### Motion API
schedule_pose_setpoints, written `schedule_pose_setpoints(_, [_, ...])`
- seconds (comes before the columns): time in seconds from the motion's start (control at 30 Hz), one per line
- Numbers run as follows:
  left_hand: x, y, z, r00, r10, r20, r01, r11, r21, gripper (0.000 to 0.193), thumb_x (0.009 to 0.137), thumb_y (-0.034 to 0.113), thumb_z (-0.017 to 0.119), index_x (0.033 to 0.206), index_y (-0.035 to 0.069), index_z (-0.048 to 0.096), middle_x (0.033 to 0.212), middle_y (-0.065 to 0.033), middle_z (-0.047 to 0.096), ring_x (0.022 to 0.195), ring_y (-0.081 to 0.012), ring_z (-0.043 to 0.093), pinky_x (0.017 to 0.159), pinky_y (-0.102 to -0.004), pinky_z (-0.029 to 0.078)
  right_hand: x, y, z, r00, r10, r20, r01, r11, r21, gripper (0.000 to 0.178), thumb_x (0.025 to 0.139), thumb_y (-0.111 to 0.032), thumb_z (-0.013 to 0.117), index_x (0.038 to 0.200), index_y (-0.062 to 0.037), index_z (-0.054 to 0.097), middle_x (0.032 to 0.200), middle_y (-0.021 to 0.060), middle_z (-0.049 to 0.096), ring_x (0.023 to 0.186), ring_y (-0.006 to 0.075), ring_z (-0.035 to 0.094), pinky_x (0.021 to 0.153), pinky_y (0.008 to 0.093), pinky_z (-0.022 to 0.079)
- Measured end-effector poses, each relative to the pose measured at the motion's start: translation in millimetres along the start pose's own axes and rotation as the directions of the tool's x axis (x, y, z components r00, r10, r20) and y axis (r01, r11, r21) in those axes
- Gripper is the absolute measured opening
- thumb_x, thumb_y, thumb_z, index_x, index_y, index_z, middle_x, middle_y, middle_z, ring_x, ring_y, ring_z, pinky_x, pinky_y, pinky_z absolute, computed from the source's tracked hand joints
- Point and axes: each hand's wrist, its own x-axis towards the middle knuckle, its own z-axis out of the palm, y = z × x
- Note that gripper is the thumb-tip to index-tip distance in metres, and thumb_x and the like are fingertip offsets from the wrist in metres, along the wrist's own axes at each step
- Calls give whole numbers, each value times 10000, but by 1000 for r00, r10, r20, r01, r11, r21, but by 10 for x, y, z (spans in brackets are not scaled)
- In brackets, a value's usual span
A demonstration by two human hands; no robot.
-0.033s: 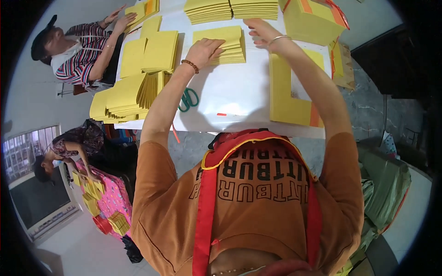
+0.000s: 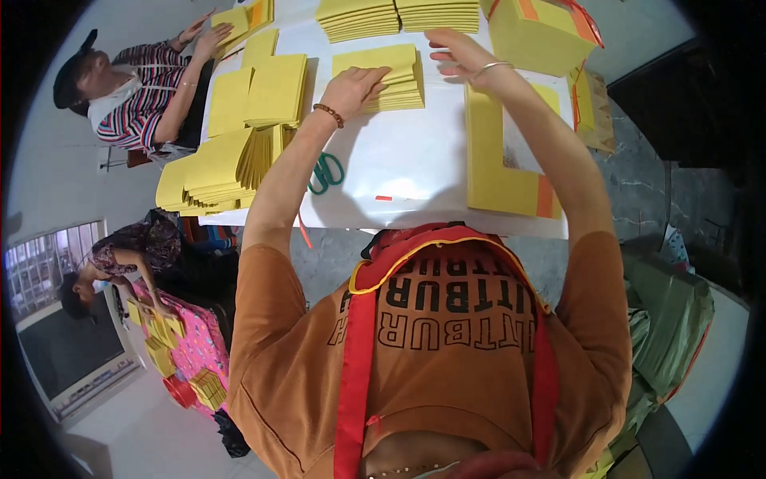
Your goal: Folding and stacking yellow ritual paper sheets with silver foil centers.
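Note:
A stack of yellow paper sheets or envelopes [image 2: 399, 68] lies on the white table in front of me, its layered edges showing. My left hand [image 2: 357, 92] rests on the left part of that stack, fingers stretched out over its top; its thumb is mostly hidden. To the right of the stack, my right hand [image 2: 461, 57] hovers with fingers apart and nothing in it. Below that forearm is a yellow paper piece with an orange strip [image 2: 487, 172], partly covered by my arm. Green-handled scissors [image 2: 327, 174] lie by my left forearm, partly hidden.
More yellow stacks [image 2: 275, 92] fill the table's left side, and others [image 2: 359, 20] stand at the far edge. A bundle tied with red cord [image 2: 542, 40] sits far right. A person in a striped top [image 2: 152, 80] handles yellow paper at left; another [image 2: 132, 247] works at a pink table.
The right forearm has shifted very slightly. My left hand stays on the stack.

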Motion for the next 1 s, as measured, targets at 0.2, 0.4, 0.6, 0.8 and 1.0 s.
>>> schedule_pose_setpoints(0.2, [86, 186, -185, 979, 148, 143, -180, 951, 250, 385, 872, 179, 504, 1244, 276, 467, 1075, -92, 561, 820, -279, 595, 687, -348, 504, -657, 73, -766, 978, -195, -79, 209, 942, 264, 417, 884, -315, 557, 1224, -89, 474, 1126, 33, 545, 1032, 131, 539, 799, 280, 472])
schedule_pose_setpoints(0.4, [66, 110, -129, 972, 208, 111, -227, 953, 201, 355, 821, 233, 568, 1170, 285, 529, 1119, -88, 528, 884, -279, 572, 742, -379, 497, -1091, 436, -1367, 916, -206, -344, 338, 857, 388, 387, 889, -274, 541, 1222, -86, 481, 1097, 49, 569, 1003, 143, 559, 765, 297, 478])
schedule_pose_setpoints(0.6, [98, 134, -99, 973, 205, 106, -225, 941, 252, 388, 769, 200, 629, 1145, 249, 549, 1124, -82, 521, 906, -281, 560, 739, -387, 505, -1321, 840, -1556, 862, -108, -494, 327, 865, 381, 342, 886, -241, 551, 1195, -100, 505, 1083, 33, 584, 970, 117, 566, 761, 262, 458])
schedule_pose_setpoints(0.8, [83, 143, -80, 966, 192, 174, -241, 914, 327, 439, 760, 206, 629, 1178, 273, 514, 1133, -77, 510, 916, -271, 556, 727, -389, 509, -1391, 1051, -1564, 815, -88, -572, 342, 871, 354, 302, 883, -231, 556, 1163, -120, 538, 1034, 5, 605, 923, 77, 569, 748, 233, 431])
schedule_pose_setpoints(1.0, [61, 218, -76, 970, 198, 142, -239, 888, 394, 422, 779, 265, 619, 1185, 291, 507, 1154, -62, 499, 938, -251, 538, 706, -386, 505, -1399, 1236, -1553, 811, -35, -583, 308, 874, 376, 285, 874, -224, 566, 1141, -123, 553, 1010, -1, 616, 896, 70, 576, 749, 247, 435])
